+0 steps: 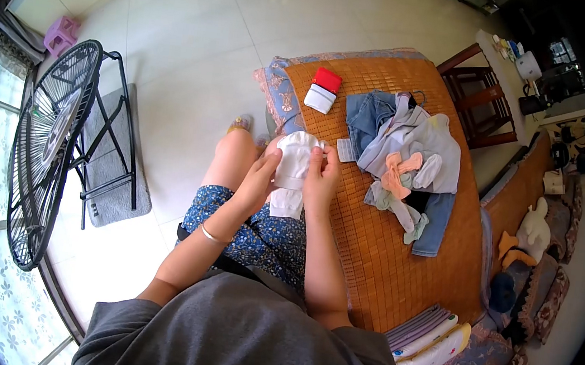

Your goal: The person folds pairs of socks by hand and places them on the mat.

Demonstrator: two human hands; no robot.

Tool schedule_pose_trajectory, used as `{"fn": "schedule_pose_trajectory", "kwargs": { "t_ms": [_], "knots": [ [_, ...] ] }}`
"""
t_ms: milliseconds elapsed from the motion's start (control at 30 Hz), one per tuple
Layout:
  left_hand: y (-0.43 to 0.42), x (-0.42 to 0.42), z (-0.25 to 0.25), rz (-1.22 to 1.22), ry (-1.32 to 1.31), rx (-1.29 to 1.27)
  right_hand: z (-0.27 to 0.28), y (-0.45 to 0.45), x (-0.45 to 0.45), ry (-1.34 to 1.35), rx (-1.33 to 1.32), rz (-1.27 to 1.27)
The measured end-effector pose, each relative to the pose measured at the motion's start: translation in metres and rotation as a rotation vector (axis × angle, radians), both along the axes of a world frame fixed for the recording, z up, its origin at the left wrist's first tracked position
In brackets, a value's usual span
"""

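Observation:
Above my lap, my left hand [261, 176] and my right hand [321, 178] pinch a white sock [297, 156] by its two sides. The sock lies flat between them, with its rounded end pointing away from me. Just below it, a second white piece [285, 205], which looks like another sock, rests on my blue flowered shorts [213, 211]. To the right of my right hand is a mixed pile with jeans [371, 116], a pale grey garment [424, 138], peach socks [399, 174] and pale green socks [404, 211].
The pile lies on a brown woven mat [368, 278]. Red folded cloth [328, 80] and white folded cloth [320, 99] sit near its far edge. Folded striped cloth [424, 326] is stacked at the near right. A black round chair [51, 148] stands at left, and a wooden chair [479, 95] at right.

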State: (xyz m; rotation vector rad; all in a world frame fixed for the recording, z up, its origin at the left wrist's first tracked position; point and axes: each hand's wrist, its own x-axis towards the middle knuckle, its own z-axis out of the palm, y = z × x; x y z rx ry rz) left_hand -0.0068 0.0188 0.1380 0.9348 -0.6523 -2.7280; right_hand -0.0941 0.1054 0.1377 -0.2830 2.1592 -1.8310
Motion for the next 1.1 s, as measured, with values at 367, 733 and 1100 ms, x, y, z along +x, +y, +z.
{"fn": "schedule_pose_trajectory", "kwargs": {
  "t_ms": [367,733,1100],
  "knots": [
    [-0.007,-0.004,-0.027,0.151,-0.128,-0.982,-0.013,0.006,-0.001,0.158,-0.051,0.053],
    [0.006,-0.005,0.009,0.147,0.199,-0.206,0.0,0.0,0.001,0.244,-0.146,0.066],
    [0.036,0.015,-0.052,-0.04,0.146,-0.377,-0.008,0.01,-0.017,0.085,-0.188,-0.097]
  ]
}}
